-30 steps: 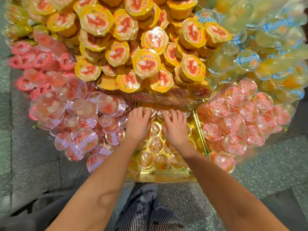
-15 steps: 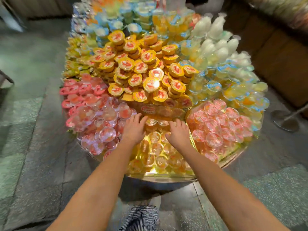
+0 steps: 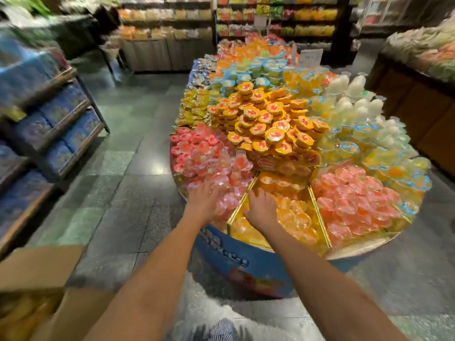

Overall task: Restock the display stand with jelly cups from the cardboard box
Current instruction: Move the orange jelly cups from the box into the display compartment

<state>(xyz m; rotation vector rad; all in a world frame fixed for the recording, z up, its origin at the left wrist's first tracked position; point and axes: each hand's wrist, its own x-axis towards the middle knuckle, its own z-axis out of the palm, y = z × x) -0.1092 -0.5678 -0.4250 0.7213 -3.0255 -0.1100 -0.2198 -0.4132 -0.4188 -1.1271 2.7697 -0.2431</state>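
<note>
Reaching over the display stand [image 3: 246,267], both hands lie flat and spread, holding nothing: left hand [image 3: 204,200] on the pink cups [image 3: 221,178] at the stand's seven o'clock, right hand [image 3: 261,210] on the jelly cups [image 3: 293,212] in the gold-walled compartment [image 3: 319,217] at six o'clock. That compartment looks shallow beside its heaped neighbours, so there's plenty left to do. The cardboard box [image 3: 37,267] waits at eight o'clock, yellow stock apparently inside.

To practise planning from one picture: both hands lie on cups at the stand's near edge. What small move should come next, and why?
Probably draw the left hand back toward the cardboard box at lower left: it and the right hand hold nothing, and the gold-edged compartment lies lower than its heaped neighbours.
</note>
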